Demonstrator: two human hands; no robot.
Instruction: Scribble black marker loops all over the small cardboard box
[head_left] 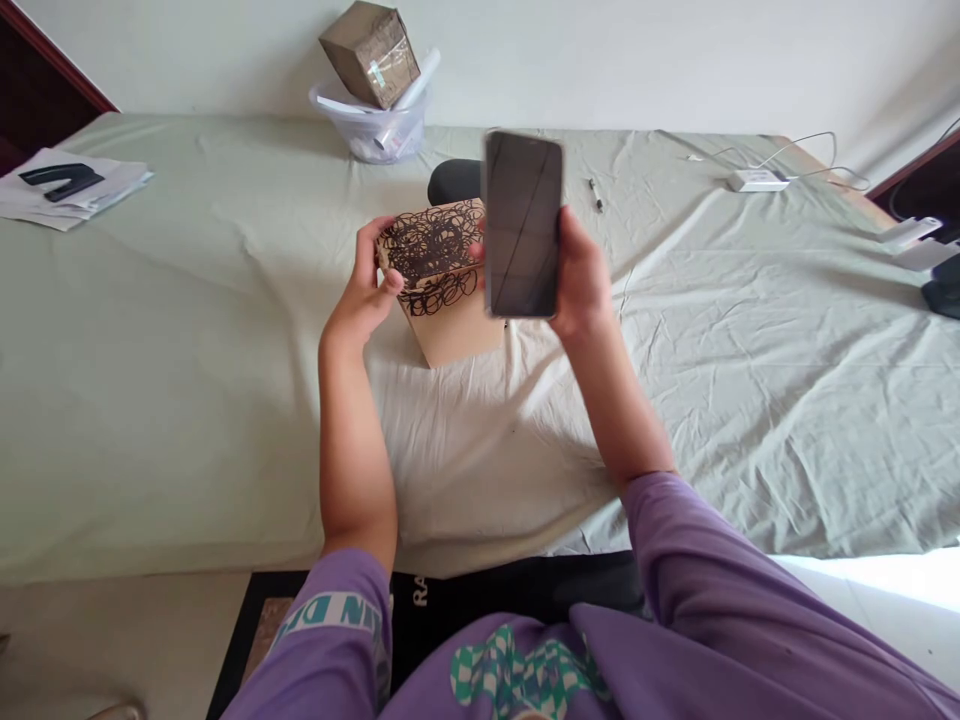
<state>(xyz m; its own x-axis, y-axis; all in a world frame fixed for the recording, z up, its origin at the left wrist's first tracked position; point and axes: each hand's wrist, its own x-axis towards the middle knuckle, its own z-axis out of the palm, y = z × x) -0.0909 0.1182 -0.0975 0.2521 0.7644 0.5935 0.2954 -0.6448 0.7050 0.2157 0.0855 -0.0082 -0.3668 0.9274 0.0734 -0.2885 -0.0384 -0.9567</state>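
Note:
My right hand (583,275) is closed around a smartphone (523,228) held upright, its dark screen facing me. Thumb side and palm show at the phone's right edge, and fingertips show at its left edge. A brown cardboard box (461,325) with black scribbled loops on its top and upper front stands on the cloth. My left hand (369,285) grips the left end of this box, thumb at the front and fingers at the far side. The phone covers the box's right part. A black rounded object (454,182) lies behind the box, partly hidden.
A clear plastic basin (382,135) at the wall holds a taped cardboard box (371,55) and white rolls. Papers (112,190) with a black stapler-like object (64,180) lie left. A pen (595,196) and a white power strip (757,181) are right. Wrinkled cloth (750,400) covers the table.

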